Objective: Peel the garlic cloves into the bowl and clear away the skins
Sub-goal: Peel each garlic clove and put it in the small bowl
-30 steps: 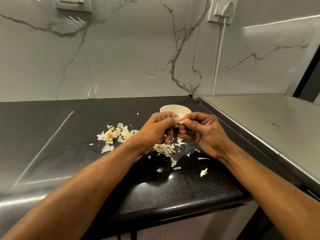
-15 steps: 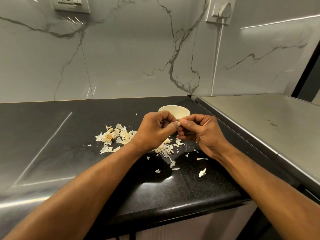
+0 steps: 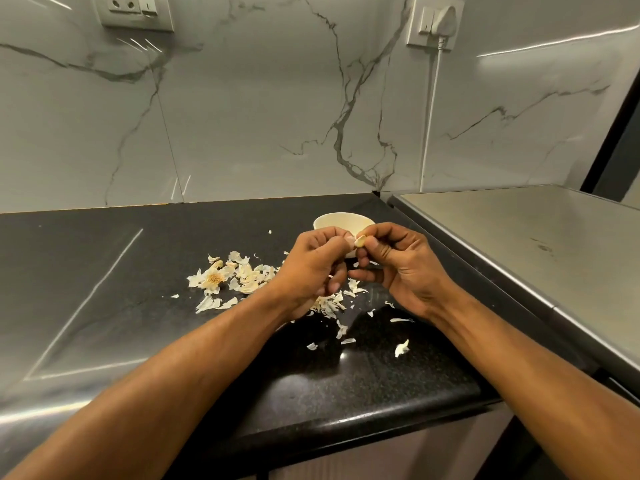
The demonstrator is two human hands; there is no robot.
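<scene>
Garlic skins [image 3: 239, 277] lie scattered on the black bench [image 3: 104, 271], left of the hands. The left hand [image 3: 311, 268] pinches the skin of a garlic clove [image 3: 360, 241], which the right hand [image 3: 398, 261] grips between thumb and fingers, just before the white bowl [image 3: 341, 221].

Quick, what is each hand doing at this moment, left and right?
Left hand: fingers curled, pinching the clove.
Right hand: fingers curled, pinching the same clove.
</scene>
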